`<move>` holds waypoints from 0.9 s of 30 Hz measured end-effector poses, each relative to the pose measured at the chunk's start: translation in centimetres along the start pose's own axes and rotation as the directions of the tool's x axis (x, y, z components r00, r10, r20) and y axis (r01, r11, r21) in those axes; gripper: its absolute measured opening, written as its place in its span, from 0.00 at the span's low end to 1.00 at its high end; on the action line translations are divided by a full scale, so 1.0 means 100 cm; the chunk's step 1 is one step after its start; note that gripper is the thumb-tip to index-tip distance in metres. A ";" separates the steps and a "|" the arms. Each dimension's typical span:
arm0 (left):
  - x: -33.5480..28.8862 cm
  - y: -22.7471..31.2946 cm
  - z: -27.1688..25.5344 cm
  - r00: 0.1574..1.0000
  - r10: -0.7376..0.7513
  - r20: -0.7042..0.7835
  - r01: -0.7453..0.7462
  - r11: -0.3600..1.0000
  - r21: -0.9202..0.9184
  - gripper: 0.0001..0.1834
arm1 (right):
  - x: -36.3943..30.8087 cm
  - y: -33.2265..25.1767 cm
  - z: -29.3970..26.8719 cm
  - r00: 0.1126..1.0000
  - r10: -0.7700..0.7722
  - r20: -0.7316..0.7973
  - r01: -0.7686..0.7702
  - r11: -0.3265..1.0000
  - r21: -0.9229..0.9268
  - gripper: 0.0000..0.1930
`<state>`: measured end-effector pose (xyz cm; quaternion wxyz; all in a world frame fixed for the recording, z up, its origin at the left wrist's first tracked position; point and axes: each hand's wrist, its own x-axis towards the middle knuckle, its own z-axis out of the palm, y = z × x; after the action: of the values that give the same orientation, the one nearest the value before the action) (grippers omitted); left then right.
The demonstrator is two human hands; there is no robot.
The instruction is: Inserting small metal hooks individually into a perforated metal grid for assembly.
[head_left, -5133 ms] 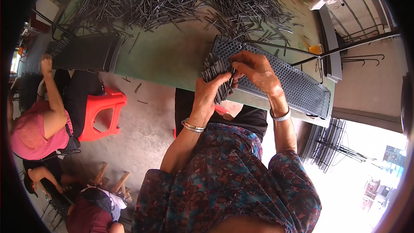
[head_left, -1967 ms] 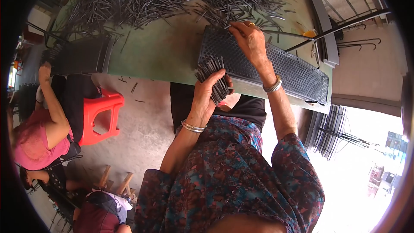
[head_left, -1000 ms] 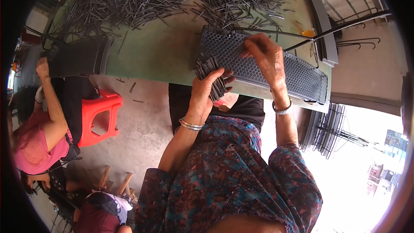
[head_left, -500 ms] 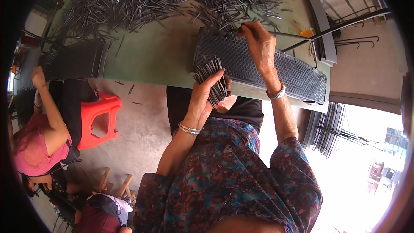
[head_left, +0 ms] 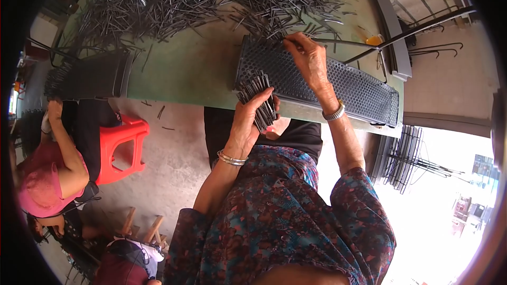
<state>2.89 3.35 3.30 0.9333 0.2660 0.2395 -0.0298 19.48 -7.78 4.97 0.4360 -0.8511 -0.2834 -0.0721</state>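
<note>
A bundle of thin dark rods [head_left: 259, 104] is clasped in my left hand [head_left: 248, 116], with the thumb laid across it. Just beyond it lies a long dark perforated tray [head_left: 348, 87], its face covered with rows of small round holes. Over the tray's far left part, my right hand [head_left: 309, 60] is closed in a pinch. Whatever sits between its fingertips is too small to make out against the dark tray. A large heap of similar rods [head_left: 185, 0] covers the far side of the green table [head_left: 179, 74], some of them reaching the tray's far edge.
A thin metal bar frame [head_left: 404, 37] stands at the table's right, with a yellow cup [head_left: 374, 40] nearby. Another dark tray [head_left: 100, 74] lies at the left, where a person in pink [head_left: 53, 179] works. A red stool [head_left: 122, 150] stands on the floor.
My right hand has shifted left and slightly nearer over the tray, still pinched. My left hand stays in place with its bundle. The other person's hand has moved down from their tray.
</note>
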 end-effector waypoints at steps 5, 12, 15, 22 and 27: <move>0.000 -0.001 -0.001 0.999 0.027 0.028 -0.028 0.999 0.046 0.07 | 0.003 -0.004 0.000 1.000 -0.025 0.008 0.026 0.998 -0.055 0.06; -0.003 -0.003 0.001 0.999 0.031 0.008 -0.032 0.999 0.039 0.07 | -0.003 0.001 0.003 0.994 0.029 -0.107 -0.032 0.999 -0.026 0.07; -0.004 0.000 0.001 0.998 0.020 0.063 -0.024 0.998 0.056 0.07 | -0.005 0.001 0.000 0.997 0.053 -0.063 -0.062 0.985 -0.162 0.10; -0.002 0.000 0.002 1.000 0.030 -0.003 -0.030 0.999 0.035 0.08 | -0.016 -0.021 -0.016 0.981 0.171 0.090 -0.166 0.984 -0.065 0.13; -0.003 0.000 0.006 0.999 0.038 -0.008 -0.037 0.998 0.052 0.09 | -0.036 -0.041 -0.024 0.769 0.220 0.600 -0.468 0.833 0.295 0.13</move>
<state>2.85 3.04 3.92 0.9254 0.2947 0.2378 -0.0173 14.54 -9.31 7.98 0.5188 -0.7566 -0.2383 0.3188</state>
